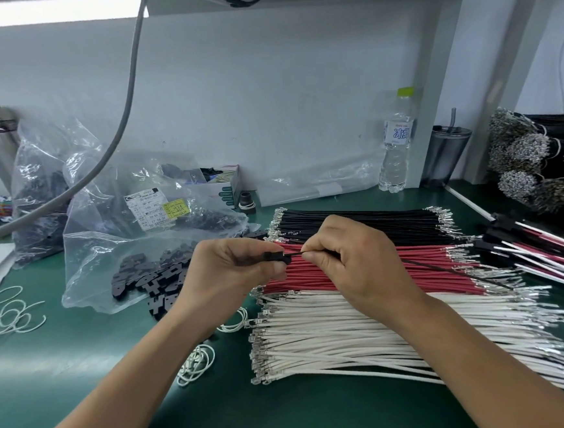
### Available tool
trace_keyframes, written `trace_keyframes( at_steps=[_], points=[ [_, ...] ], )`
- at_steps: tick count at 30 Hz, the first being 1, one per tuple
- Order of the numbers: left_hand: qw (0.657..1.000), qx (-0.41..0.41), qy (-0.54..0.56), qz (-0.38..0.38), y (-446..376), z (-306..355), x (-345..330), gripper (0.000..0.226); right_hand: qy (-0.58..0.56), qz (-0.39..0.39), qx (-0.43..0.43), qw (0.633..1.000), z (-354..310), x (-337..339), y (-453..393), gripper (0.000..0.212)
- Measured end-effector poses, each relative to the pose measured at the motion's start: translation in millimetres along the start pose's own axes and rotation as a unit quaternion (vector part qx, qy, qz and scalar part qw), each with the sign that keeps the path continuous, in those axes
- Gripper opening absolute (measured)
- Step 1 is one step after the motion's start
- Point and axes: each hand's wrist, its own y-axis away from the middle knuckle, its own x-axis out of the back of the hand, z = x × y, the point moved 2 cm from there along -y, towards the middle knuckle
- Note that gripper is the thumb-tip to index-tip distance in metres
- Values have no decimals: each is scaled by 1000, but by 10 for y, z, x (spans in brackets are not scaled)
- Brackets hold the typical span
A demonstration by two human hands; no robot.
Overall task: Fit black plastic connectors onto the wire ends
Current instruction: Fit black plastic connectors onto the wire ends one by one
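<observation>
Black plastic connector (275,257) sits pinched in my left hand (234,268) over the red wires (373,272) mid-bench; my right hand (352,262) pinches a black wire (446,266), its tip seemingly already entering. I should keep the wire straight, grip close, and push until it seats

Two bare forearms reach in from below; left hand (234,268) and right hand (355,262) wear no gloves, rings or sleeves
</observation>
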Motion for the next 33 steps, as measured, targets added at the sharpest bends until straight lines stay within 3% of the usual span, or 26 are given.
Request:
trace_keyframes(
  at_steps=[10,16,21,28,33],
  points=[
    [998,-24,-51,1,-23,-21,6,22,49,-5,32,998,-65,-33,-5,12],
    [996,-15,-6,87,-110,-34,46,22,186,121,97,970,-53,98,-56,9],
    [988,37,55,137,-104,-96,139,24,181,-64,24,981,38,-226,4,22],
    [986,52,73,138,-107,-93,146,18,154,-66,-37,985,133,-270,-38,8],
    [982,66,110,136,-120,-84,215,23,68,-42,-48,996,127,-151,-66,19]
  ],
)
